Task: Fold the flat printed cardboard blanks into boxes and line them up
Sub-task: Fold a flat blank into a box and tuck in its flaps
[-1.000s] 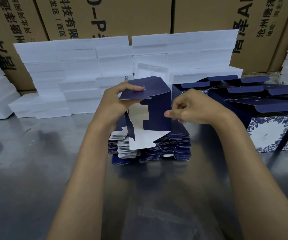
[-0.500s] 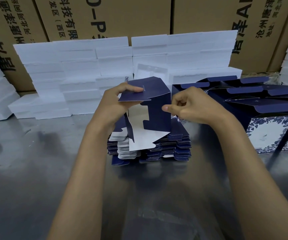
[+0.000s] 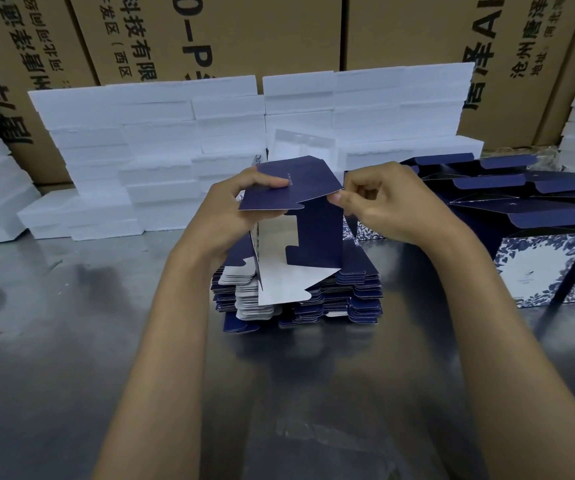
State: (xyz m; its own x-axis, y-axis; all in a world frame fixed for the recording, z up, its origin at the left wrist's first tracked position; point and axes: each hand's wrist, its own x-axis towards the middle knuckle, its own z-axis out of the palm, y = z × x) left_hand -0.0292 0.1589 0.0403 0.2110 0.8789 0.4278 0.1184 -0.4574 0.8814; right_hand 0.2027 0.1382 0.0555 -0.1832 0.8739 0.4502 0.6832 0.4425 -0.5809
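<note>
I see my left hand (image 3: pixel 230 209) gripping the navy blank (image 3: pixel 308 216), right hand (image 3: pixel 379 206) pinching its corner, "科技有限" legible on the cartons (image 3: pixel 209 32) behind.

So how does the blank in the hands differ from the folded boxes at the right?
The held blank is half open with flaps loose, gripped by the left hand and right hand; the folded boxes stand squared-up on the table, untouched. Both are navy.
</note>
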